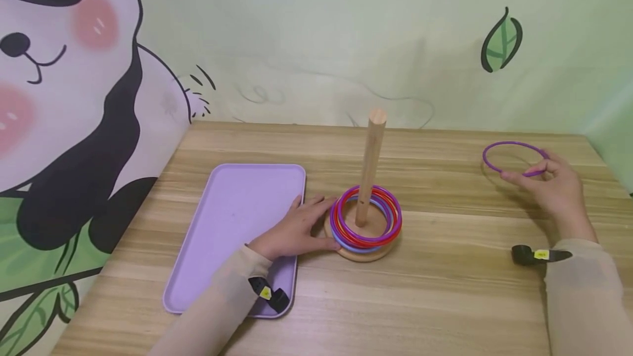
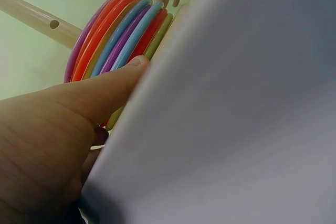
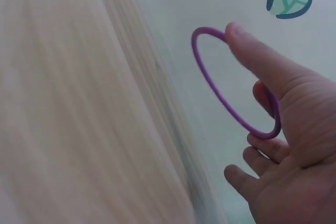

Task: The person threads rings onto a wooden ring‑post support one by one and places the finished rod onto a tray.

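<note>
A wooden ring stand with an upright peg point(image 1: 371, 169) and a round base point(image 1: 363, 257) stands on the table. Several coloured rings point(image 1: 395, 224) lie stacked around the peg, a purple one on top. My left hand point(image 1: 296, 229) holds the stand's left side, thumb in front and fingers behind; the left wrist view shows the thumb point(image 2: 118, 80) against the lower rings, the other fingers mostly hidden. Far to the right, my right hand point(image 1: 559, 188) pinches a thin purple ring point(image 1: 514, 143) by its near right edge, above the table. This ring point(image 3: 220, 95) appears tilted in the right wrist view.
A purple tray point(image 1: 237, 213) lies left of the stand, partly under my left forearm. The wooden table point(image 1: 445, 290) meets a pale green wall point(image 1: 316, 43) at the back. A painted panda point(image 1: 74, 98) covers the wall on the left.
</note>
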A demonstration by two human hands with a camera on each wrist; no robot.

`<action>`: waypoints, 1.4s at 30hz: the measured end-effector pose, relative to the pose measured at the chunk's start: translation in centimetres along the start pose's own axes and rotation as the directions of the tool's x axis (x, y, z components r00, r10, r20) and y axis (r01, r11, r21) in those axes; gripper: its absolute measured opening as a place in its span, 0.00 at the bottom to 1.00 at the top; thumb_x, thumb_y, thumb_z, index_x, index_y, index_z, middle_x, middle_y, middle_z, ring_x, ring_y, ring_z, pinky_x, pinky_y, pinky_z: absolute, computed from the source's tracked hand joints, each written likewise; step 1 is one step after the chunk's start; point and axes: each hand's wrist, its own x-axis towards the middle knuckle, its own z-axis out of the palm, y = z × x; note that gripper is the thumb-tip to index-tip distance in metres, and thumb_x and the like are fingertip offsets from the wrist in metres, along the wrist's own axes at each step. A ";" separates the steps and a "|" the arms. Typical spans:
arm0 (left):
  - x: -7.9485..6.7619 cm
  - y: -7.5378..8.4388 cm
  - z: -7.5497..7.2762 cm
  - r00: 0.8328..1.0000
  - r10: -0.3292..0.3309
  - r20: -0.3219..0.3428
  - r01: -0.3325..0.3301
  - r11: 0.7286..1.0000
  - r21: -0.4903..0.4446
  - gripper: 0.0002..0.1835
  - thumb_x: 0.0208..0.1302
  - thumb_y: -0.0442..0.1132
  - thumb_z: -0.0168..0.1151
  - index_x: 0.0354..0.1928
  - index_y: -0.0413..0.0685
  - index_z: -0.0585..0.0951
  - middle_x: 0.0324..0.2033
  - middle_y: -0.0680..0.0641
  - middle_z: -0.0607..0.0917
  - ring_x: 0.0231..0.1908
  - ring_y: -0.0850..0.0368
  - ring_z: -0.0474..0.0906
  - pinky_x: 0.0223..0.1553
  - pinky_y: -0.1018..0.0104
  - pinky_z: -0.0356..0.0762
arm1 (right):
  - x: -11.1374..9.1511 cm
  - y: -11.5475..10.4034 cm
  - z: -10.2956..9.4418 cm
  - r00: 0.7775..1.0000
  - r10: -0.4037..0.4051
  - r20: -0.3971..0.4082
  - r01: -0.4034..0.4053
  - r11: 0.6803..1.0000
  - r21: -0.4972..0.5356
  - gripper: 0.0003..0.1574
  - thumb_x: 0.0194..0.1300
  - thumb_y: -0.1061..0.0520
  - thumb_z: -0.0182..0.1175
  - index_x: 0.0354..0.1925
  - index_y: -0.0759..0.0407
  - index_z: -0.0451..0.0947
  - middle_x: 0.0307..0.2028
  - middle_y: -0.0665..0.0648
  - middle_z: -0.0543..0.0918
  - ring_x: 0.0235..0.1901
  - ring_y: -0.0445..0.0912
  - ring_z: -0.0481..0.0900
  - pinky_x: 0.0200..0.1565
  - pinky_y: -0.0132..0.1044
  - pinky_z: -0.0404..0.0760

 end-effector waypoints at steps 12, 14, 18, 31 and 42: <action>0.0 0.0 0.2 1.000 -0.009 0.015 0.009 1.000 -0.004 0.52 0.62 0.57 0.76 0.81 0.44 0.64 0.78 0.41 0.68 0.80 0.36 0.53 0.78 0.32 0.27 | -0.4 -1.1 0.4 0.996 -0.065 -0.067 0.065 0.998 -0.002 0.31 0.58 0.48 0.82 0.34 0.74 0.79 0.82 0.59 0.57 0.80 0.64 0.54 0.80 0.48 0.54; 0.0 0.0 0.3 1.000 -0.007 0.011 0.007 1.000 -0.004 0.52 0.62 0.57 0.76 0.81 0.44 0.64 0.78 0.42 0.68 0.80 0.36 0.54 0.78 0.32 0.27 | -0.5 -1.4 0.4 0.995 -0.074 -0.065 0.075 0.997 0.004 0.30 0.59 0.48 0.82 0.34 0.73 0.80 0.82 0.59 0.58 0.79 0.65 0.56 0.78 0.45 0.58; 0.0 -0.1 0.2 1.000 -0.002 0.005 0.002 1.000 -0.002 0.51 0.62 0.57 0.76 0.81 0.44 0.64 0.78 0.42 0.68 0.80 0.36 0.54 0.77 0.32 0.27 | -0.6 -2.0 0.5 0.996 -0.080 -0.047 0.081 0.997 0.018 0.26 0.59 0.48 0.81 0.35 0.68 0.83 0.80 0.59 0.62 0.78 0.64 0.60 0.73 0.33 0.66; -0.2 -0.1 0.0 1.000 0.002 -0.002 -0.002 1.000 0.010 0.51 0.62 0.56 0.77 0.81 0.44 0.64 0.77 0.41 0.68 0.79 0.35 0.55 0.77 0.30 0.29 | -1.3 -4.8 0.9 0.992 -0.122 -0.045 0.126 0.986 0.110 0.23 0.58 0.54 0.82 0.34 0.68 0.79 0.79 0.58 0.66 0.77 0.58 0.65 0.56 0.19 0.76; -0.1 0.1 0.0 1.000 0.014 -0.015 -0.015 1.000 -0.006 0.51 0.62 0.55 0.77 0.81 0.43 0.64 0.77 0.41 0.68 0.79 0.34 0.55 0.77 0.28 0.31 | -2.5 -7.8 0.5 0.973 -0.188 -0.136 0.213 0.957 0.196 0.20 0.56 0.64 0.81 0.29 0.72 0.77 0.74 0.53 0.74 0.70 0.40 0.71 0.67 0.25 0.71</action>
